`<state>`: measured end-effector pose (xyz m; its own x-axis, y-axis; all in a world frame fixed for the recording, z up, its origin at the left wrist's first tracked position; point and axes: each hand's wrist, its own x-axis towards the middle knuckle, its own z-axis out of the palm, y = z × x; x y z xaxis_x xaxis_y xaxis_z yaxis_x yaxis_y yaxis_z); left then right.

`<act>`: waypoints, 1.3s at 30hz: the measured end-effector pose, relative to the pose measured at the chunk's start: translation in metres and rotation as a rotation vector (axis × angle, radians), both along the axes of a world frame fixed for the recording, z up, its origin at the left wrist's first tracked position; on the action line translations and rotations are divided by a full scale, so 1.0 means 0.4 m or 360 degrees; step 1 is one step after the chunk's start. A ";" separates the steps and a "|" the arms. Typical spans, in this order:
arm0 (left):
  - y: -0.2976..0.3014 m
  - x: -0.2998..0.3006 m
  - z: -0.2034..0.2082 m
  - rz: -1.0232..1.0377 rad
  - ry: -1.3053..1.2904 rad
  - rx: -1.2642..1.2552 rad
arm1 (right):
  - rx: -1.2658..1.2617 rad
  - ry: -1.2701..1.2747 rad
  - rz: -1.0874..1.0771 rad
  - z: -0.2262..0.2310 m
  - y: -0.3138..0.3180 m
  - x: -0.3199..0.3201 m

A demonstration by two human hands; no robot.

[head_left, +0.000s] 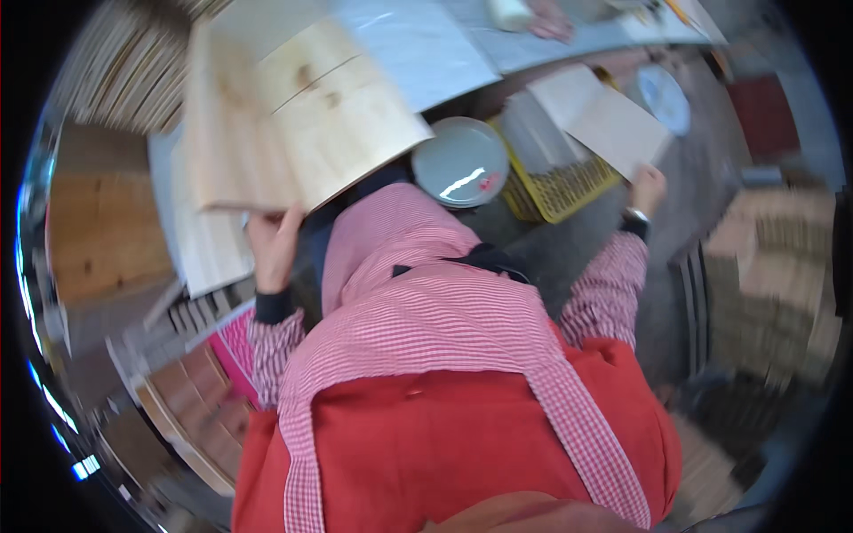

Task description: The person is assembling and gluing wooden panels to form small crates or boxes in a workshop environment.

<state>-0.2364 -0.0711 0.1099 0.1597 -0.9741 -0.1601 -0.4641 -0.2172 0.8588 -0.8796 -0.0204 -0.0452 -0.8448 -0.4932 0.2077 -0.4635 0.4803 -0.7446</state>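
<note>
While the left hand is gripping the lower edge of a large pale knotty wooden board raised over the grey worktop, the right hand is pinching a smaller pale panel above the yellow plastic crate; both seem mid-lift, needing steady grips

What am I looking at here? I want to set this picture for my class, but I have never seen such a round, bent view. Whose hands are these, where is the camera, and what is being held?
There is no machine here. A person wears a wide fisheye camera on the head, looking down, so straight edges bend near the rim. The red apron and checked shirt below are the person's own. The left hand holds up a large wooden board by its lower edge. The right hand grips a smaller pale panel. Between them, lower down, sit a round grey lid and a yellow crate. Stacks of boards stand around. At the top, another person's hand rests on a table. The picture is blurred.
</note>
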 end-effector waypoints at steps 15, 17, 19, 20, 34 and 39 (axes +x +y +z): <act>-0.041 -0.040 -0.014 0.0073 0.0157 -0.0501 | -0.0308 0.0797 0.2299 0.705 -0.439 0.747; -0.045 -0.043 -0.018 0.0066 0.0128 -0.0616 | -0.0323 0.0840 0.2448 0.689 -0.502 0.812; -0.052 -0.047 -0.026 0.0036 0.0054 -0.0845 | -0.0159 0.0763 0.2668 0.681 -0.550 0.851; -0.053 -0.045 -0.032 0.0032 0.0054 -0.0840 | -0.0155 0.0758 0.2664 0.678 -0.578 0.865; -0.033 -0.064 -0.001 0.0137 0.0077 -0.0547 | -0.0939 0.0938 0.2949 0.673 -0.757 0.970; -0.025 -0.051 0.004 -0.0006 0.0215 -0.0314 | -0.0177 0.1298 0.2596 0.681 -0.742 0.967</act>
<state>-0.2568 -0.0813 0.1115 0.1459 -0.9892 0.0137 -0.3428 -0.0376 0.9387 -0.4928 -0.3174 0.2271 0.7285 -0.5829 0.3600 -0.5866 -0.8021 -0.1117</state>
